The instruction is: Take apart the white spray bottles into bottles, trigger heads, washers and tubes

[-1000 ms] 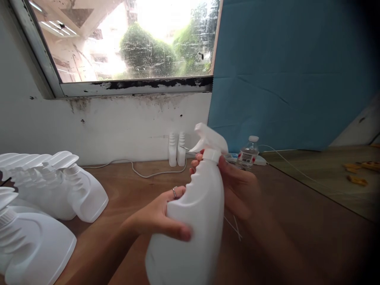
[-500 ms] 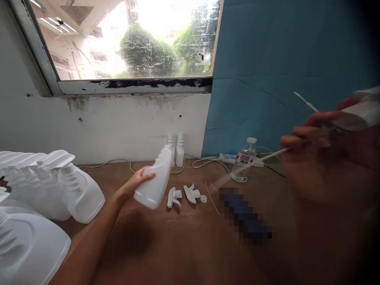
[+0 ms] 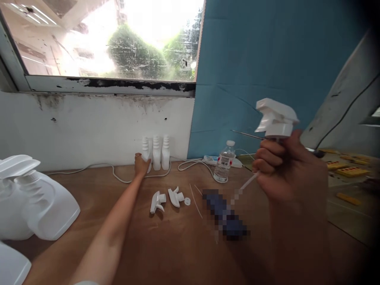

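My left hand [image 3: 141,164] is wrapped round a white bottle [image 3: 145,147] standing by the wall, to the left of two similar white bottles [image 3: 156,152]. Raised at the right, my right hand [image 3: 274,158] grips a white spray head [image 3: 276,116] whose thin tube slants down below the fist. A thin pointed rod [image 3: 246,134] also sticks out leftward from that hand. On the table between my arms lie two more spray heads [image 3: 157,202] [image 3: 176,197], a small white ring [image 3: 187,201] and thin tubes [image 3: 196,201].
Large white bottles [image 3: 53,209] stand at the left. A clear water bottle [image 3: 224,164] stands near the blue sheet [image 3: 237,51]. A cable [image 3: 114,174] runs along the wall. A blurred blue object [image 3: 222,213] lies at centre right; yellow items [image 3: 352,172] are farther right.
My left hand has moved with its bottle back to the wall, beside the others. My right hand has moved left, bringing the spray head into full view. The camera view has shifted right.
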Action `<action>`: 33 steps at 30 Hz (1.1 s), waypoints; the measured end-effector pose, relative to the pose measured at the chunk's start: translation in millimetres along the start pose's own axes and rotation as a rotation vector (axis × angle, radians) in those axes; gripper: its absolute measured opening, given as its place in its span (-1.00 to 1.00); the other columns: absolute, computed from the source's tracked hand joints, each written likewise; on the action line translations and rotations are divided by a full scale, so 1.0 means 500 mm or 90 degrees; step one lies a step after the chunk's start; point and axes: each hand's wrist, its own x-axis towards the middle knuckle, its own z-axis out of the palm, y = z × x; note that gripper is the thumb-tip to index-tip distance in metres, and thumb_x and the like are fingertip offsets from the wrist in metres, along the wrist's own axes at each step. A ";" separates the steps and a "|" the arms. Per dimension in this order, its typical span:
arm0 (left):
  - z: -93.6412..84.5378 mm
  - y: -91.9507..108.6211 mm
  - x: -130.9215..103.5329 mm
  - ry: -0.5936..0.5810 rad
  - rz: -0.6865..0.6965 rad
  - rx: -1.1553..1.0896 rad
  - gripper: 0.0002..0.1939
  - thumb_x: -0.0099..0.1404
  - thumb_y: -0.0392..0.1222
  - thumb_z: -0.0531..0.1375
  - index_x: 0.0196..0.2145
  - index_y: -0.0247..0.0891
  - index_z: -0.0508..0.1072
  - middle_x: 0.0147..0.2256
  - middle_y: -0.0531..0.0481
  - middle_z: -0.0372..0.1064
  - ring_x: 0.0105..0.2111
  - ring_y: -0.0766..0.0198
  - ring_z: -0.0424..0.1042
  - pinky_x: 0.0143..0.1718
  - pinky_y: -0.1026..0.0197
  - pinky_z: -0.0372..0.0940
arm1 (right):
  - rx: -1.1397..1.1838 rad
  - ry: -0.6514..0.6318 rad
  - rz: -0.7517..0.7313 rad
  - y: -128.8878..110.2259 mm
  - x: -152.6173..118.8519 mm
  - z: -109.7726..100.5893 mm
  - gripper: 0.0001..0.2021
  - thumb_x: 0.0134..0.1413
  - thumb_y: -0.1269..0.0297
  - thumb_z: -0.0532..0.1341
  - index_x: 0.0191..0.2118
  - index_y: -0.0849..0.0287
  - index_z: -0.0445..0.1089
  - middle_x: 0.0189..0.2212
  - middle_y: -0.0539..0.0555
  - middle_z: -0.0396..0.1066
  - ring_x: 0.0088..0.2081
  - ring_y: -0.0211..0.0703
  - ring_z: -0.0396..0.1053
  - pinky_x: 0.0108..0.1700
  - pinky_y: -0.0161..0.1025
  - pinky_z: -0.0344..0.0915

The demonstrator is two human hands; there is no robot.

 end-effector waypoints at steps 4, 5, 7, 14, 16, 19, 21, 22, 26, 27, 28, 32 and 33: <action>0.040 -0.002 -0.006 0.003 -0.014 0.027 -0.42 0.15 -0.09 0.33 0.01 -0.39 0.21 0.01 -0.36 0.24 0.02 -0.13 0.34 0.02 -0.04 0.24 | -0.015 -0.016 0.027 0.005 -0.001 -0.003 -0.65 0.39 0.21 -0.08 -0.47 0.17 0.13 -0.54 -0.15 -0.37 -0.61 -0.39 -0.46 -0.71 -0.42 -0.39; 0.046 -0.003 -0.008 -0.001 -0.021 0.031 -0.42 0.17 -0.05 0.32 0.02 -0.41 0.22 0.02 -0.39 0.23 0.03 -0.16 0.33 0.03 -0.06 0.23 | -0.018 -0.020 0.032 0.006 -0.001 -0.003 -0.65 0.39 0.21 -0.09 -0.46 0.17 0.12 -0.55 -0.15 -0.38 -0.60 -0.38 -0.47 -0.70 -0.41 -0.39; 0.056 -0.006 -0.010 -0.011 -0.040 0.037 -0.40 0.22 0.04 0.26 0.04 -0.44 0.24 0.03 -0.42 0.22 0.04 -0.19 0.31 0.05 -0.11 0.22 | -0.021 -0.024 0.040 0.009 -0.002 -0.002 -0.65 0.40 0.21 -0.10 -0.46 0.16 0.10 -0.55 -0.15 -0.39 -0.60 -0.38 -0.49 -0.70 -0.40 -0.41; 0.069 -0.002 -0.014 -0.025 -0.130 -0.020 -0.53 0.35 0.01 0.15 0.12 -0.29 0.28 0.12 -0.20 0.22 0.07 0.00 0.29 0.09 -0.19 0.21 | -0.035 -0.024 0.048 0.017 -0.004 0.003 -0.65 0.39 0.19 -0.07 -0.47 0.14 0.11 -0.56 -0.15 -0.42 -0.58 -0.35 -0.54 -0.70 -0.37 -0.45; 0.060 0.007 -0.017 -0.021 -0.139 -0.061 -0.55 0.35 -0.02 0.16 0.11 -0.29 0.29 0.12 -0.20 0.22 0.09 -0.01 0.28 0.10 -0.21 0.20 | -0.050 -0.034 0.056 0.022 -0.003 0.002 -0.64 0.38 0.16 -0.03 -0.48 0.14 0.10 -0.57 -0.15 -0.42 -0.59 -0.35 -0.54 -0.69 -0.36 -0.46; 0.030 0.037 -0.030 -0.004 -0.125 -0.142 -0.57 0.37 -0.03 0.13 0.09 -0.34 0.29 0.15 -0.27 0.17 0.15 -0.03 0.21 0.15 -0.16 0.15 | -0.077 -0.049 0.078 0.037 0.000 0.003 -0.61 0.29 0.11 0.11 -0.52 0.12 0.03 -0.59 -0.16 -0.43 -0.60 -0.36 -0.55 -0.69 -0.35 -0.48; 0.000 0.071 -0.048 0.001 -0.097 -0.210 -0.57 0.41 0.03 0.04 0.06 -0.36 0.28 0.14 -0.32 0.17 0.15 0.01 0.22 0.14 -0.03 0.19 | -0.103 -0.076 0.112 0.055 0.002 0.006 -0.55 0.18 0.07 0.23 -0.54 0.11 -0.03 -0.61 -0.17 -0.42 -0.61 -0.38 -0.55 -0.70 -0.36 -0.48; -0.019 0.093 -0.061 -0.005 -0.083 -0.247 -0.54 0.43 0.09 -0.04 0.04 -0.35 0.28 0.11 -0.32 0.20 0.10 0.05 0.28 0.10 0.03 0.24 | -0.119 -0.094 0.138 0.068 0.003 0.008 -0.51 0.11 0.04 0.28 -0.54 0.11 -0.05 -0.63 -0.19 -0.41 -0.62 -0.39 -0.53 -0.71 -0.37 -0.48; -0.119 0.195 -0.134 -0.141 -0.010 -0.407 -0.27 0.36 0.34 -0.27 -0.04 -0.30 0.36 -0.16 -0.18 0.41 -0.28 0.21 0.48 -0.28 0.19 0.42 | -0.198 -0.151 0.304 0.139 -0.001 0.013 -0.43 -0.11 -0.05 0.39 -0.54 0.10 -0.05 -0.69 -0.25 -0.33 -0.66 -0.46 -0.46 -0.74 -0.45 -0.42; -0.148 0.218 -0.155 -0.236 0.021 -0.508 -0.23 0.32 0.40 -0.24 -0.05 -0.31 0.38 -0.19 -0.17 0.41 -0.31 0.20 0.47 -0.33 0.19 0.41 | -0.217 -0.162 0.348 0.161 -0.004 0.013 -0.42 -0.16 -0.06 0.40 -0.55 0.11 -0.04 -0.70 -0.27 -0.30 -0.68 -0.48 -0.44 -0.75 -0.46 -0.42; -0.176 0.237 -0.176 -0.327 0.050 -0.570 -0.23 0.28 0.44 -0.17 -0.06 -0.30 0.40 -0.21 -0.15 0.40 -0.33 0.21 0.46 -0.36 0.22 0.39 | -0.235 -0.174 0.386 0.183 -0.009 0.013 -0.43 -0.19 -0.07 0.41 -0.55 0.11 -0.01 -0.72 -0.27 -0.28 -0.69 -0.50 -0.42 -0.75 -0.48 -0.41; -0.253 0.257 -0.245 -0.413 0.083 -0.444 -0.40 0.16 0.28 0.22 -0.06 -0.27 0.43 -0.30 -0.09 0.43 -0.39 0.22 0.44 -0.47 0.31 0.30 | -0.279 -0.204 0.471 0.260 -0.025 0.003 -0.40 -0.33 -0.10 0.45 -0.55 0.12 0.03 -0.75 -0.29 -0.23 -0.70 -0.52 -0.38 -0.75 -0.49 -0.41; -0.260 0.249 -0.256 -0.388 0.091 -0.404 -0.44 0.13 0.19 0.30 -0.06 -0.26 0.43 -0.32 -0.08 0.44 -0.38 0.22 0.44 -0.46 0.31 0.31 | -0.287 -0.207 0.487 0.274 -0.028 0.001 -0.40 -0.36 -0.10 0.46 -0.55 0.12 0.03 -0.76 -0.29 -0.23 -0.70 -0.52 -0.38 -0.75 -0.49 -0.41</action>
